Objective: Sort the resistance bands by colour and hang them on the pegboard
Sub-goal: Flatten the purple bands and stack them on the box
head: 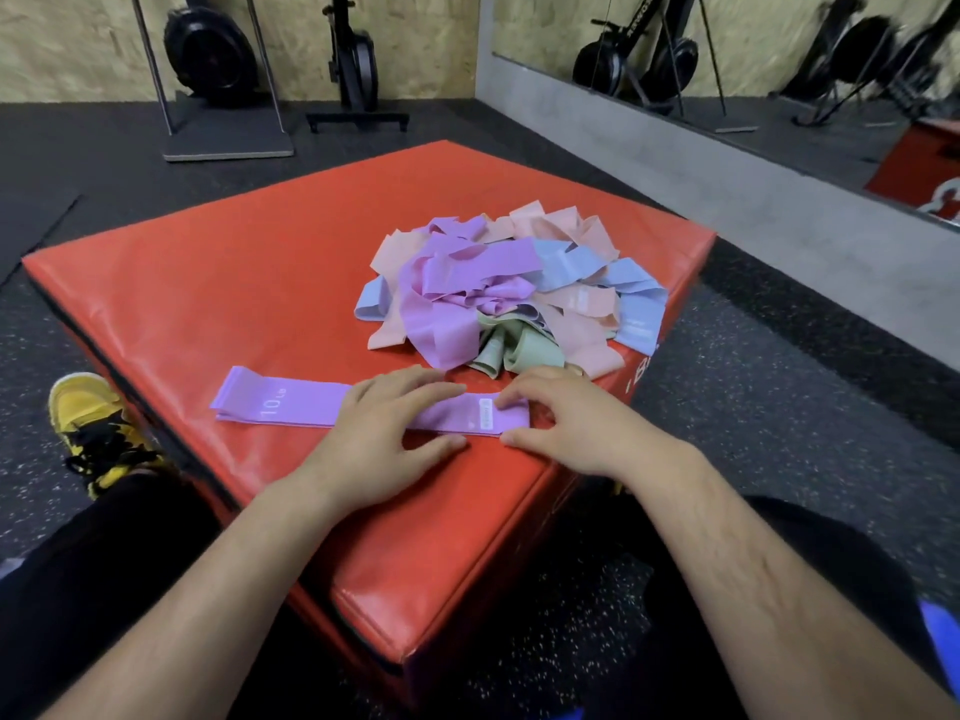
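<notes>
A purple resistance band (283,403) marked "10 lb" lies flat near the front of the red padded box (208,298). My left hand (387,423) rests on its middle with straight fingers. My right hand (566,418) touches its right end by the white label, fingers loosely spread. Behind the hands sits a tangled pile of bands (514,293) in purple, peach, light blue and pale green. No pegboard is in view.
The box stands on dark speckled gym flooring (779,387). My yellow shoe (98,428) is at the left beside the box. Exercise machines (213,54) stand along the far wall, and a mirror (753,54) runs along the right wall.
</notes>
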`<action>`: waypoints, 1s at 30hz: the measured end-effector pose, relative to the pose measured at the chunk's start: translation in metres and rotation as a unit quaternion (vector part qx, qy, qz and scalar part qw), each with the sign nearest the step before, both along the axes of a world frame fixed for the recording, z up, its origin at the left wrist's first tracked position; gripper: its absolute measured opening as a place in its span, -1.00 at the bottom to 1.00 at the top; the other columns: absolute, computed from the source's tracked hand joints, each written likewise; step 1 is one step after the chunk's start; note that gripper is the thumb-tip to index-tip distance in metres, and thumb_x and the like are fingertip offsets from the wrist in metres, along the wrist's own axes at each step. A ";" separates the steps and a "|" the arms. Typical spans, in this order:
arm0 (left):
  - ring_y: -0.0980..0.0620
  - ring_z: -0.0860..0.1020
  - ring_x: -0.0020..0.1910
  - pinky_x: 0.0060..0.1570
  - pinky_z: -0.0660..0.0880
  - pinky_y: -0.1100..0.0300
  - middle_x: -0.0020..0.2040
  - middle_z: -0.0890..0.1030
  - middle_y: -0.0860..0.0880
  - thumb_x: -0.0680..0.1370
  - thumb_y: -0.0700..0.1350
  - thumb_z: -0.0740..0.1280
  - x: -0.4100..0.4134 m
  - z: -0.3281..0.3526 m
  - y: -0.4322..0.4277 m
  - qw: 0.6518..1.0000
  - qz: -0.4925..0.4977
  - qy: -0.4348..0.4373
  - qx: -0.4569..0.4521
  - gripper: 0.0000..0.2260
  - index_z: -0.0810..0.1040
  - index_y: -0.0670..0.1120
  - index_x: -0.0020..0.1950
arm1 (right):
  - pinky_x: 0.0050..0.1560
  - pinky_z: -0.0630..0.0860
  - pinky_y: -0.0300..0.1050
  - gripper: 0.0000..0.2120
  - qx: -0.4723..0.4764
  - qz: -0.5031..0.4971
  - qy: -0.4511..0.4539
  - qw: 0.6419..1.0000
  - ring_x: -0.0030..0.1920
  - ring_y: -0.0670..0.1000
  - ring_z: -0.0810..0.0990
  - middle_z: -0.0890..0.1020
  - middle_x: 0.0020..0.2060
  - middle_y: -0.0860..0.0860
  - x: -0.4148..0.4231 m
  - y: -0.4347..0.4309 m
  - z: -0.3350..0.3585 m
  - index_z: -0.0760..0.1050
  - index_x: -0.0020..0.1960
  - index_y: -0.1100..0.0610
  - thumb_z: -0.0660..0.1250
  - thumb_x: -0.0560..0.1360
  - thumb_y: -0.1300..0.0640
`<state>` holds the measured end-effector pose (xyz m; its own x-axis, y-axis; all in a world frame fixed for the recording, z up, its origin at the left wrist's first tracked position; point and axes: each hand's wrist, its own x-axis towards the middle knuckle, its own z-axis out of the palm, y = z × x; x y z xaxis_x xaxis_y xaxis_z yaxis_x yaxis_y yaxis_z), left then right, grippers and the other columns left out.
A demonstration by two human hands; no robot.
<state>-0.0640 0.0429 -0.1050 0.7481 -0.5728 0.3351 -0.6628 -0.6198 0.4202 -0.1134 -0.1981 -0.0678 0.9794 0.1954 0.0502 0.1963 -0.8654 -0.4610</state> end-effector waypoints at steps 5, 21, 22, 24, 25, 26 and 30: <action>0.18 0.44 0.26 0.21 0.36 0.05 0.24 0.52 0.21 0.51 0.28 0.20 0.006 -0.005 -0.006 1.000 -0.003 -0.023 -0.011 -0.64 0.56 0.21 0.22 | 0.30 0.39 -0.10 -0.63 -0.030 -0.005 0.008 1.000 0.22 -0.09 0.42 0.49 0.15 -0.13 -0.001 0.000 0.000 0.56 0.21 -0.12 0.45 0.43 -0.16; -0.07 0.55 -0.01 -0.03 0.46 0.08 -0.06 0.64 -0.03 0.50 -0.01 0.36 0.087 0.072 -0.077 0.991 0.125 -0.010 -0.037 -0.81 0.63 -0.02 0.07 | 0.12 0.51 0.02 -0.77 0.028 -0.112 -0.123 0.986 0.23 0.02 0.44 0.49 0.09 -0.09 0.055 0.022 0.027 0.53 0.17 -0.09 0.23 0.57 -0.11; -0.08 0.57 0.01 -0.05 0.44 0.12 -0.05 0.66 -0.04 0.50 -0.09 0.35 0.089 0.072 -0.078 0.992 0.123 -0.003 -0.028 -0.84 0.65 -0.05 0.05 | 0.12 0.51 0.02 -0.79 0.026 -0.114 -0.119 0.986 0.23 0.02 0.43 0.49 0.09 -0.10 0.056 0.022 0.026 0.53 0.15 -0.09 0.23 0.58 -0.10; -0.07 0.58 0.02 -0.10 0.37 0.20 -0.02 0.67 -0.05 0.50 -0.22 0.31 0.092 0.074 -0.077 0.991 0.128 0.001 -0.037 -0.83 0.66 -0.10 0.02 | 0.11 0.51 0.01 -0.82 0.031 -0.117 -0.119 0.986 0.24 0.01 0.43 0.50 0.08 -0.11 0.058 0.020 0.025 0.53 0.12 -0.09 0.23 0.58 -0.08; -0.06 0.58 0.01 -0.08 0.37 0.22 -0.02 0.68 -0.05 0.51 -0.26 0.30 0.092 0.077 -0.074 0.990 0.130 -0.001 -0.055 -0.82 0.66 -0.12 0.01 | 0.10 0.51 0.01 -0.84 0.044 -0.118 -0.123 0.984 0.22 0.01 0.45 0.51 0.06 -0.13 0.058 0.019 0.024 0.53 0.11 -0.09 0.24 0.59 -0.07; -0.04 0.58 0.00 -0.06 0.40 0.22 -0.02 0.68 -0.04 0.51 -0.28 0.29 0.091 0.082 -0.072 0.988 0.129 -0.004 -0.082 -0.82 0.66 -0.12 0.01 | 0.08 0.53 0.01 -0.85 0.065 -0.119 -0.128 0.982 0.17 -0.01 0.49 0.53 0.02 -0.16 0.058 0.018 0.023 0.53 0.10 -0.10 0.25 0.58 -0.06; 0.07 0.57 -0.11 -0.10 0.45 0.36 -0.10 0.64 0.04 0.50 -0.32 0.31 0.084 0.110 -0.062 0.978 0.099 -0.015 -0.185 -0.82 0.65 -0.11 -0.03 | 0.00 0.54 -0.08 -0.82 0.161 -0.119 -0.161 0.966 -0.07 -0.15 0.53 0.57 -0.07 -0.19 0.058 0.021 0.026 0.53 0.15 -0.12 0.27 0.56 0.01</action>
